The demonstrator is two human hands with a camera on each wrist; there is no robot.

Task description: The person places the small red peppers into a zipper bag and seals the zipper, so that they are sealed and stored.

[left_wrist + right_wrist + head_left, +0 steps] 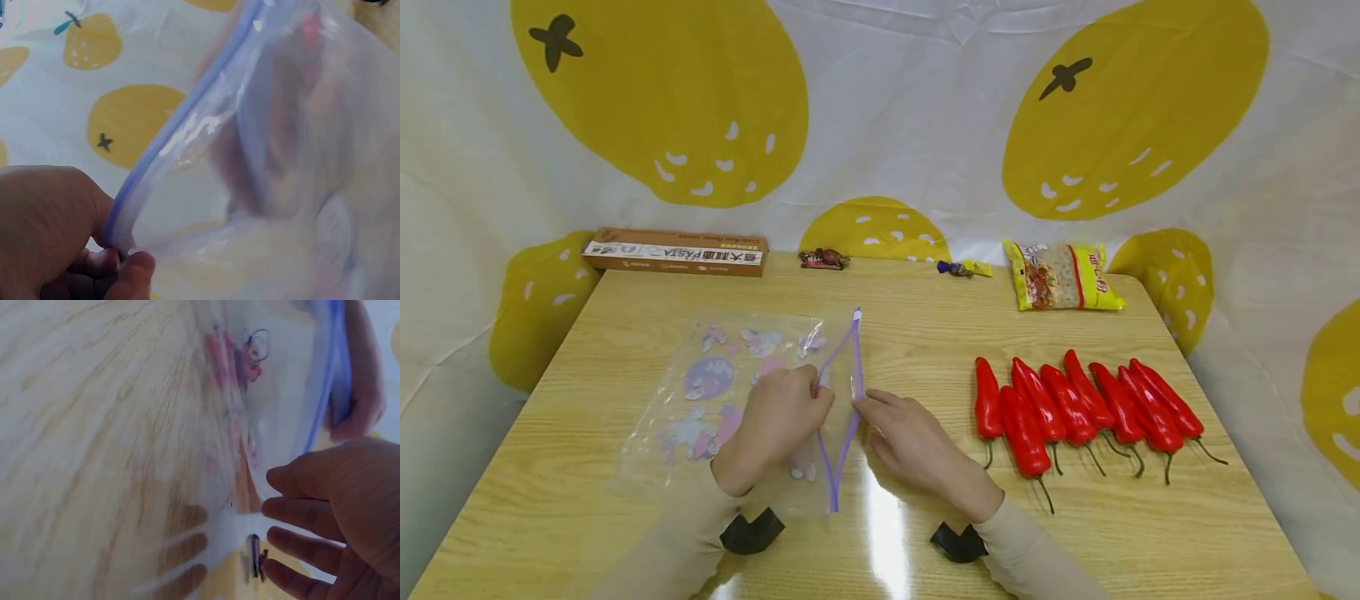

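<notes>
A clear zip bag (658, 421) with a purple zip and pastel cartoon prints lies on the table's left half, its mouth parted toward the right. My left hand (784, 412) pinches the left side of that mouth; in the left wrist view, thumb and fingers (134, 272) hold the purple zip edge. At the right side of the mouth is my right hand (917, 437), fingertips touching or very near the zip. The right wrist view shows its fingers (306, 547) spread and relaxed, nothing gripped between them. A white slider sits at the zip's far end.
Several red peppers (1075, 408) with green stems lie in a row on the right. Along the wooden table's (917, 333) back edge are a pasta box (677, 254), a brown-wrapped candy (823, 259), a purple-and-yellow-wrapped candy (962, 268) and a yellow food packet (1063, 277).
</notes>
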